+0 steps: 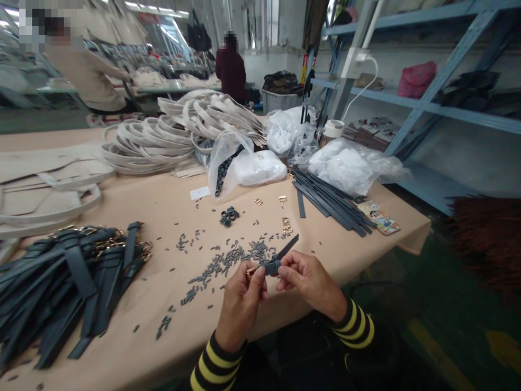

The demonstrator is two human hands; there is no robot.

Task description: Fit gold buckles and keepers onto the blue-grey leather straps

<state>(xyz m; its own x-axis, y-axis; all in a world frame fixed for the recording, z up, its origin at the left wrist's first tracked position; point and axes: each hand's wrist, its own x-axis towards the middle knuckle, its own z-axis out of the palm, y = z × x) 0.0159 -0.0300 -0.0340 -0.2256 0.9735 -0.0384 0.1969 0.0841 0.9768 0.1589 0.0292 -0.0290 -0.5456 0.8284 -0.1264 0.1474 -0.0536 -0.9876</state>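
the strap (270, 268), dark blue-grey and fitted with a gold-coloured buckle (250, 273), is held in both hands above the near edge of the paper-covered table (158, 198). left hand (239, 304): thumb and fingers closed on the buckle end. right hand (311, 278): thumb and fingertips pinched at the opposite side of the folded section — the free tail projects up and away between the hands. just beyond the hands lie scattered small dark strips (228, 259). farther back: a cluster of dark loops (230, 216) and loose gold-coloured buckles (287, 226). to the right, a bundle of flat dark straps (331, 202) lies beside clear plastic bags (342, 163). to the left, a pile of buckled straps (75, 266) lies — gold-coloured hardware at the far end.
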